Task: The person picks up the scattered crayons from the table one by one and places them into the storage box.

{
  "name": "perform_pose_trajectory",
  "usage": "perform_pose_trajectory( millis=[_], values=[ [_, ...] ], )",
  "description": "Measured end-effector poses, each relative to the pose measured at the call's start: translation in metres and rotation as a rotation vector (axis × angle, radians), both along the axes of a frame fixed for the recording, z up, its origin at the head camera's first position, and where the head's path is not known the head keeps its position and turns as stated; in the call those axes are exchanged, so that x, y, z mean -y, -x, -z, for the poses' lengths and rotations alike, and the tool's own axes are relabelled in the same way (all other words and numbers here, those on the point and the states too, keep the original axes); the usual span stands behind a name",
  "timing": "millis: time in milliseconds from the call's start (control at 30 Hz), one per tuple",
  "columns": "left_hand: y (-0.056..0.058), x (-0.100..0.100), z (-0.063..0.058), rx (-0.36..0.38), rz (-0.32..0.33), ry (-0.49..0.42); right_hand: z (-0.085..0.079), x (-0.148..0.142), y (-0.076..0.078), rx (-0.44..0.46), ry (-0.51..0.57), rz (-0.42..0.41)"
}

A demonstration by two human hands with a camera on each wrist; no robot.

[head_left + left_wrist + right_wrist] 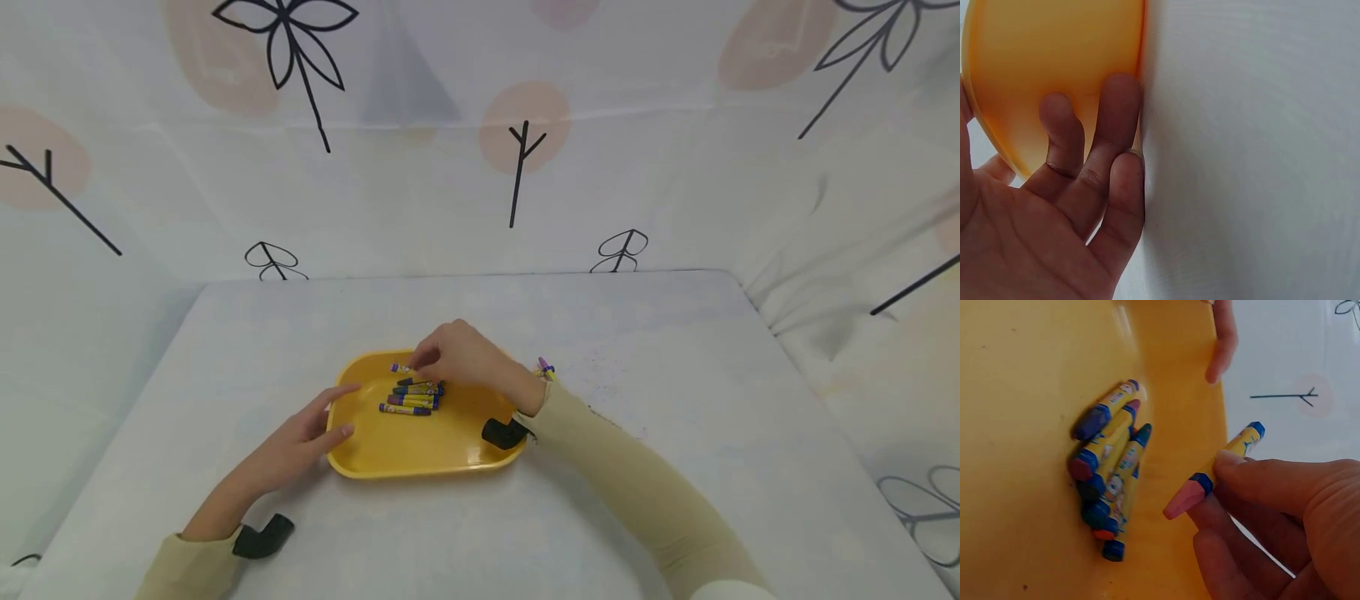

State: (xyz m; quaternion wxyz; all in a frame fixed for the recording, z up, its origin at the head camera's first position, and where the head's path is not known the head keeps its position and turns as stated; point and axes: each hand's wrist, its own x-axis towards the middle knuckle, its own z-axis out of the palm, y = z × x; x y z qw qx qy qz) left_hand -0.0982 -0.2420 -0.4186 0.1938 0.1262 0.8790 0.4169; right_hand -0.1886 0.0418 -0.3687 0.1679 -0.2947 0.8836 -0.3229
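A yellow tray [442, 450] lies on the white-covered table. My left hand [288, 446] holds its left end, with thumb and index finger over the rim; the left wrist view has the other fingers against the outer wall. Above the tray, my right hand [468, 358] pinches a pink crayon [1200, 485] in a yellow wrapper with blue bands, between thumb and fingers. Several crayons [1110, 469] lie in a loose pile on the tray floor beside it, with purple, red, green and orange tips or ends showing.
Just past the tray's right rim, a few more crayons [547, 367] lie on the table, partly hidden by the right wrist. Dark specks dot the cloth [600, 367] near them. A patterned cloth wall [450, 200] rises behind the table.
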Motion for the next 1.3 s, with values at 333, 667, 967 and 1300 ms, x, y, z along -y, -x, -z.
perform_pose_trajectory(
  millis=[333, 667, 967, 1300],
  values=[
    [-0.002, -0.001, -0.003, -0.002, -0.006, 0.011, 0.01, 0.006, -0.008, -0.142, -0.141, -0.016],
    [-0.002, -0.001, -0.002, -0.013, -0.01, 0.02, 0.015, 0.013, -0.01, -0.279, -0.313, -0.027],
    [-0.003, 0.0, 0.001, -0.013, -0.016, 0.022, 0.012, 0.006, -0.006, -0.123, -0.136, 0.014],
    [-0.002, -0.003, -0.001, -0.003, -0.026, 0.029, -0.014, -0.039, 0.001, -0.024, 0.06, 0.098]
  ],
)
